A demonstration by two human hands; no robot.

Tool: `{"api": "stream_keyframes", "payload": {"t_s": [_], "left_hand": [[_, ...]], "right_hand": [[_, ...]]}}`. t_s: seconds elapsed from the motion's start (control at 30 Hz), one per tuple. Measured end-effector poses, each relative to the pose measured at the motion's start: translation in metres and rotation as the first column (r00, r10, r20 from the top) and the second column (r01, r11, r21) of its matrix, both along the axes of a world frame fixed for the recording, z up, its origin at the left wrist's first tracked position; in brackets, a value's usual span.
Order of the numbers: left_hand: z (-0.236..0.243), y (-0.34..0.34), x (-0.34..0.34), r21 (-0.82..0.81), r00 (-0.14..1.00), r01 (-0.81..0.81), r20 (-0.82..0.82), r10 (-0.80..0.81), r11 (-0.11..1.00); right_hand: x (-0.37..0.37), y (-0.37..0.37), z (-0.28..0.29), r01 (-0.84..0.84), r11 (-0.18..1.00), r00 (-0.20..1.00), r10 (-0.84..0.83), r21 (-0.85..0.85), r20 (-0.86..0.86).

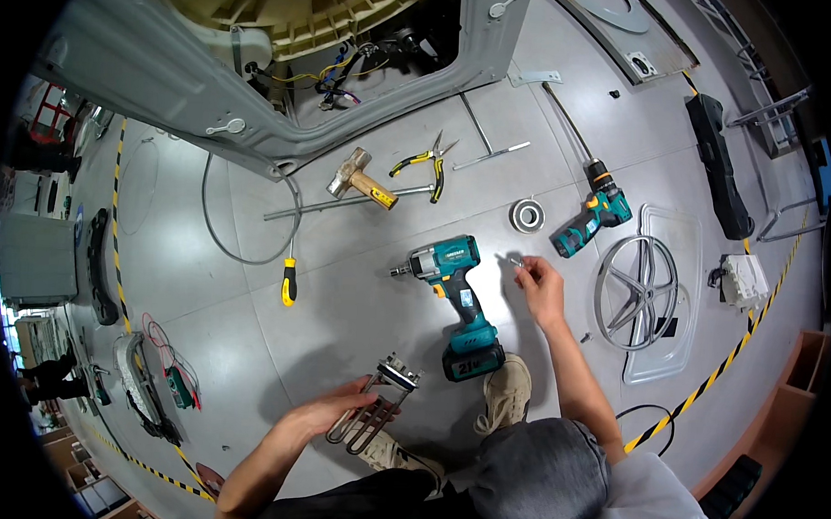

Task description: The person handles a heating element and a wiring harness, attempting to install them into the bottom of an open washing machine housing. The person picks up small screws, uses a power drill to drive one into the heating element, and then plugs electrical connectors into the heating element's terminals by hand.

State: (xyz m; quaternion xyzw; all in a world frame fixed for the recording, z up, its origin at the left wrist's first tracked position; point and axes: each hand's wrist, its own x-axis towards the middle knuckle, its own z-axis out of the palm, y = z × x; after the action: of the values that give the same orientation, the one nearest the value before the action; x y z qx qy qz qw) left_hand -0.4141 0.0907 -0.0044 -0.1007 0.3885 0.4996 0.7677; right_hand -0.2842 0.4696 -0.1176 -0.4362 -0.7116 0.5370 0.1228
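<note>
1. Across a grey tiled floor (221, 326), worked in front of an open appliance cabinet (192, 96), with a hammer (354, 177), pliers (435, 158) and a yellow-black screwdriver (289, 283) lying within view.
2. Held a metal heating element (398, 378) in the left hand (332, 408), grip closed around looped tubes just below the flange, raised off the floor and seen partly over the left shoe (395, 458).
3. Pinched a small metal piece (516, 262) in the fingertips of the right hand (542, 291); could not tell its exact kind.
4. Had a teal impact wrench (447, 261) lying between both hands, and a drill (605, 208) farther right, touching neither.
5. Seemed, by judgement, to be at a step of handling loose parts rather than driving fasteners.
6. For the next move, judged a sure pinch necessary on something so small, and a freed hand essential before lifting any tool.
</note>
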Motion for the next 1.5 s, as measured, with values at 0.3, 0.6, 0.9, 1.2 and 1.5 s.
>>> {"api": "stream_keyframes", "payload": {"t_s": [0.3,0.6,0.9,1.2,1.5], "left_hand": [[-0.01,0.033,-0.005,-0.042,0.996,0.078,-0.026,-0.079,0.996],[-0.018,0.081,-0.034,-0.054,0.989,0.142,-0.031,-0.144,0.988],[0.014,0.141,-0.067,-0.037,0.994,0.111,-0.012,-0.112,0.993],[0.102,0.183,-0.112,-0.093,0.982,0.149,-0.105,-0.158,0.984],[0.06,0.229,-0.157,0.024,0.993,0.091,-0.076,-0.089,0.996]], "right_hand": [[0.01,0.005,-0.028,-0.055,0.995,0.996,0.049,0.08,0.081],[0.004,0.012,-0.029,-0.18,0.972,0.979,0.161,0.149,0.128],[0.0,0.034,-0.024,-0.317,0.942,0.91,0.269,0.112,0.314],[-0.007,0.033,-0.022,-0.3,0.949,0.924,0.266,0.092,0.275],[-0.004,0.027,-0.033,-0.261,0.964,0.914,0.231,0.046,0.333]]}}
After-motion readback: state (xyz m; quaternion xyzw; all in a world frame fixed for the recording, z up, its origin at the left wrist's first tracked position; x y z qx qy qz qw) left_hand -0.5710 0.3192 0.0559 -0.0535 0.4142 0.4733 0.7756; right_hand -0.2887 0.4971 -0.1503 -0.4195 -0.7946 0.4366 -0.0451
